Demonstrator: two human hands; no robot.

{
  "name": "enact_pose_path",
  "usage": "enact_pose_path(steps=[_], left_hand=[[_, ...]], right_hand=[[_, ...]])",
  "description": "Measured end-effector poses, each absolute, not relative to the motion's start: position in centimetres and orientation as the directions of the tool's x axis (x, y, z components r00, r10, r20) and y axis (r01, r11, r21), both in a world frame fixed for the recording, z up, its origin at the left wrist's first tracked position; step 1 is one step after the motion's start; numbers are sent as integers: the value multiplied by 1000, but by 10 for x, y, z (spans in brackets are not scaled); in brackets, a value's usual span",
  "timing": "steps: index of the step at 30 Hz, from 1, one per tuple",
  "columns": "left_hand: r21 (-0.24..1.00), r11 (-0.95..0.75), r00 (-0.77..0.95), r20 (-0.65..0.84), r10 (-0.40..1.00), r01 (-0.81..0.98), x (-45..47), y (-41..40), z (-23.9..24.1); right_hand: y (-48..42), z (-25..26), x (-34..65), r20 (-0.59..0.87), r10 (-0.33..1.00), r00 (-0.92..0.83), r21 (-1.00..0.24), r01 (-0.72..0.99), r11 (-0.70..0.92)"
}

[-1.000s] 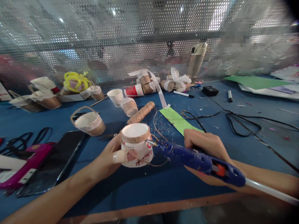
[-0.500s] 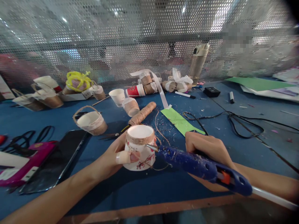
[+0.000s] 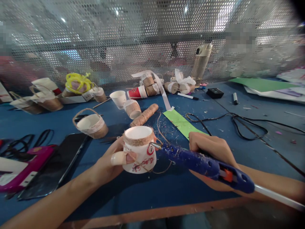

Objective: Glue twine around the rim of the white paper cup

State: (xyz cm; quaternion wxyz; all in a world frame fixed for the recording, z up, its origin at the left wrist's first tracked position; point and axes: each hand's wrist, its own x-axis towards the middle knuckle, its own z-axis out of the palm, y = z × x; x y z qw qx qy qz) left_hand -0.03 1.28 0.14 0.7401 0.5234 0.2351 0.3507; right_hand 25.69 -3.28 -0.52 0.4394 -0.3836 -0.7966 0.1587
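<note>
My left hand (image 3: 119, 156), with a bandage on the thumb, is wrapped around a white paper cup (image 3: 140, 159) with red print. Brown twine (image 3: 137, 141) circles the cup just under its rim, and a loose strand hangs by its base. My right hand (image 3: 212, 149) grips a blue glue gun (image 3: 190, 160) with a clear glue stick (image 3: 278, 197) coming out of its back end. The metal nozzle is at the cup's right side, just below the twine; whether it touches cannot be made out. Behind the cup lies a roll of twine (image 3: 145, 115).
A handled cup basket (image 3: 91, 125), a phone (image 3: 54, 162) and a magenta tool (image 3: 30, 170) lie on the left. More wrapped cups (image 3: 51, 101) stand farther back. A green paper strip (image 3: 181, 122) and a black cable (image 3: 240, 124) are on the right. A bottle (image 3: 202, 63) stands by the perforated screen.
My left hand has turned the cup, so a red round mark now shows near the nozzle. The cup has shifted slightly left. The glue gun stays nearly in place.
</note>
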Motion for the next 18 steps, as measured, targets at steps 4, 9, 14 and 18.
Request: enact_pose_path(steps=[4, 9, 14, 18], left_hand=[[959, 197, 601, -36, 798, -204, 0, 14, -1], [961, 207, 625, -46, 779, -186, -1, 13, -2], [967, 162, 615, -7, 789, -196, -3, 12, -4], [961, 148, 611, 26, 791, -233, -4, 11, -2]], right_hand=[[-33, -7, 257, 591, 730, -343, -581, 448, 680], [-31, -11, 261, 566, 730, -383, -602, 413, 684], [-32, -11, 260, 579, 719, -383, -595, 405, 695], [-33, -4, 259, 567, 755, -329, -596, 469, 652]])
